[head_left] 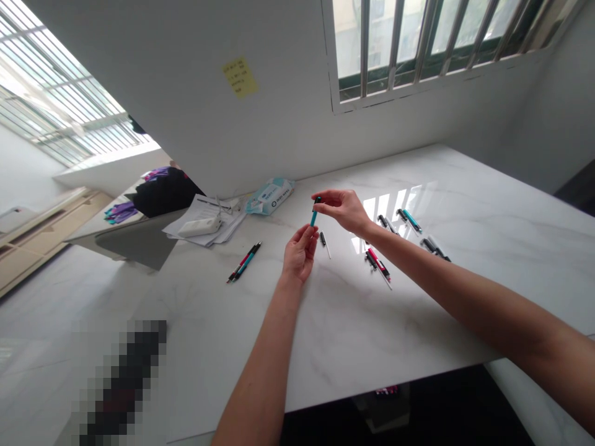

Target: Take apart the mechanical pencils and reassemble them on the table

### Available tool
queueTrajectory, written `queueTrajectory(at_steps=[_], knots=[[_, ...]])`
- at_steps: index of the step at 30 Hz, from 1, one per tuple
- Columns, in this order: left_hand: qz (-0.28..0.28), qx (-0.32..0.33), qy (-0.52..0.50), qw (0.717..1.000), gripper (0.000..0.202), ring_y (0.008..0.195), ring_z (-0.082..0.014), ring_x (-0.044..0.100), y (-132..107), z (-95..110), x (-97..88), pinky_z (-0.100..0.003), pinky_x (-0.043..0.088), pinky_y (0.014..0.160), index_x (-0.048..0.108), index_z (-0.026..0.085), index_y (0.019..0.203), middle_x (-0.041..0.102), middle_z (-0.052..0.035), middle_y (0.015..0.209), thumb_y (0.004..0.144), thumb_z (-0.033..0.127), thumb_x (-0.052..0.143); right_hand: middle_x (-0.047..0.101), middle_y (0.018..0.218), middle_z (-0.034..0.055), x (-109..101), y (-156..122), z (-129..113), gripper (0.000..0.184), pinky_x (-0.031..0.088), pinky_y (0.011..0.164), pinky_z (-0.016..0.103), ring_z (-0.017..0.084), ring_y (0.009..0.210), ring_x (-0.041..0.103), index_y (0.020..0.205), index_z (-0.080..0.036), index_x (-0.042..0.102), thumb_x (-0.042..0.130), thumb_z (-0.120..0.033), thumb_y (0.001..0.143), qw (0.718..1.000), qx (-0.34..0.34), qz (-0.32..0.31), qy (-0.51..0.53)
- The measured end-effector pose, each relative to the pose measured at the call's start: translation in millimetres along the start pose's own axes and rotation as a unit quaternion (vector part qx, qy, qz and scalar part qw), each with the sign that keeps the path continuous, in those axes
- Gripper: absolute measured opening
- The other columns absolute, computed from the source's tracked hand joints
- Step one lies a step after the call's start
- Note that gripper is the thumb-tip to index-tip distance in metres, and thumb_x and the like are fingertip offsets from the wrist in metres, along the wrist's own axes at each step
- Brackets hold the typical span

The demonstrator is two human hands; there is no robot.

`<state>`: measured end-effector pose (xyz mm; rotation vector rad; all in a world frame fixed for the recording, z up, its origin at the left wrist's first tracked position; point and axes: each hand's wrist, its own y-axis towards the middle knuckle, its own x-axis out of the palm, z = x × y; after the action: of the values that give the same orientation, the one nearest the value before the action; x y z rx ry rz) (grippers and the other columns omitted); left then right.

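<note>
Teal pen (313,218) — left hand (300,254) pinches it low, right hand (343,210) pinches its black top (317,200) — could drop onto the table (348,334) if either grip slackens.

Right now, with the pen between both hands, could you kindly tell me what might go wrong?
The slim teal pen, held between the left hand and right hand, could slip and drop. The thin black-and-white piece beside the left hand might roll if brushed. In this view, the right forearm passes close to the red pen and might knock it.
</note>
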<state>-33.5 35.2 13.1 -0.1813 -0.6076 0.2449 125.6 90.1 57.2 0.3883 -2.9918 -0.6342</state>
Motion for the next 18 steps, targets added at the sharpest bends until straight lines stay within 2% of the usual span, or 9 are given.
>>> queueTrajectory(at_steps=[4, 8, 10, 13, 18], knots=[[0.012, 0.013, 0.022, 1.000, 0.028, 0.077, -0.0074, 0.071, 2.3, 1.2, -3.2, -0.017, 0.058, 0.074, 0.071, 0.017, 0.099, 0.077, -0.0022, 0.091, 0.077, 0.016, 0.089, 0.079, 0.102, 0.0074, -3.1, -0.1, -5.1, 0.037, 0.058, 0.085, 0.029, 0.017, 0.092, 0.073, 0.113, -0.017, 0.078, 0.076, -0.041, 0.085, 1.000, 0.006, 0.014, -0.027], [0.018, 0.027, 0.075, 0.997, 0.035, 0.075, -0.0077, 0.069, 3.3, 1.1, -10.1, -0.020, 0.055, 0.074, 0.069, 0.018, 0.095, 0.077, -0.0015, 0.095, 0.068, 0.021, 0.092, 0.077, 0.101, 0.0062, -12.5, 0.7, -8.7, 0.034, 0.054, 0.075, 0.026, 0.015, 0.084, 0.070, 0.113, -0.019, 0.080, 0.072, -0.042, 0.089, 0.991, 0.007, 0.000, -0.131], [0.017, 0.039, 0.112, 0.993, 0.036, 0.072, -0.0072, 0.067, 3.2, 0.5, -13.2, -0.020, 0.053, 0.072, 0.069, 0.019, 0.091, 0.075, -0.0008, 0.093, 0.065, 0.023, 0.093, 0.077, 0.096, 0.0048, -17.7, 1.0, -8.2, 0.027, 0.051, 0.072, 0.025, 0.015, 0.079, 0.068, 0.109, -0.021, 0.083, 0.074, -0.037, 0.088, 0.974, 0.027, -0.044, -0.221], [0.018, 0.066, 0.166, 0.984, 0.037, 0.070, -0.0077, 0.064, 3.7, -0.7, -16.2, -0.021, 0.051, 0.070, 0.071, 0.019, 0.093, 0.074, -0.0011, 0.091, 0.064, 0.028, 0.091, 0.077, 0.091, 0.0037, -22.7, 0.2, -5.9, 0.021, 0.048, 0.072, 0.026, 0.016, 0.077, 0.067, 0.105, -0.024, 0.084, 0.073, -0.028, 0.088, 0.929, 0.049, -0.101, -0.352], [0.021, 0.117, 0.279, 0.953, 0.030, 0.075, -0.0120, 0.066, 6.7, -2.8, -17.7, -0.024, 0.050, 0.069, 0.077, 0.019, 0.106, 0.078, -0.0077, 0.101, 0.079, 0.032, 0.076, 0.079, 0.098, 0.0040, -23.9, -2.3, -4.5, 0.020, 0.045, 0.070, 0.025, 0.018, 0.082, 0.068, 0.104, -0.024, 0.082, 0.072, -0.025, 0.088, 0.880, 0.068, -0.155, -0.444]])
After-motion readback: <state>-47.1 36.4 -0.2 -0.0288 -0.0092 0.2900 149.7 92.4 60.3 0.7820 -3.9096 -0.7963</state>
